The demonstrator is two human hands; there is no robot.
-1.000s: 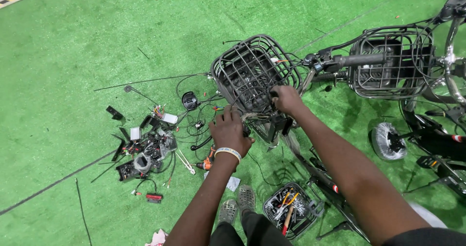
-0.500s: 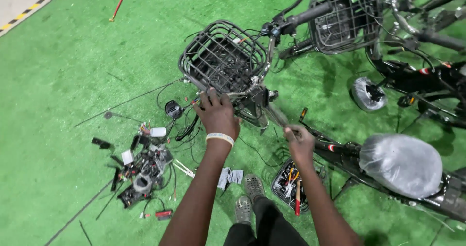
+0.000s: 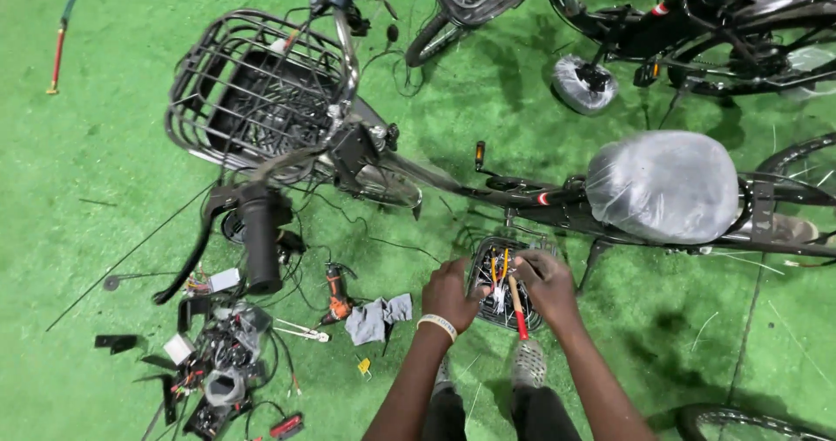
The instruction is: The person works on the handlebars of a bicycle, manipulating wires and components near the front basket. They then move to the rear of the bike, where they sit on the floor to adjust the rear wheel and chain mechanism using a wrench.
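A small black wire basket (image 3: 485,310) full of tools and wires sits on the green mat, below the frame of a black bicycle (image 3: 453,180). My left hand (image 3: 450,295) grips the basket's left rim; a white band circles its wrist. My right hand (image 3: 544,282) reaches into the basket from the right, its fingers down among the tools. A red-handled tool (image 3: 517,312) sticks out of the basket just below that hand. What the right fingers grasp is hidden by the clutter.
The bicycle has a front wire basket (image 3: 257,93), a handlebar grip (image 3: 259,241) and a plastic-wrapped saddle (image 3: 662,186). More bicycles (image 3: 697,23) stand behind. Loose parts and wires (image 3: 218,363), an orange tool (image 3: 335,295) and a grey rag (image 3: 376,316) lie left. My shoes (image 3: 527,363) are below.
Both hands left the bicycle's front basket and came down to the small tool basket. The view has swung right and closer.
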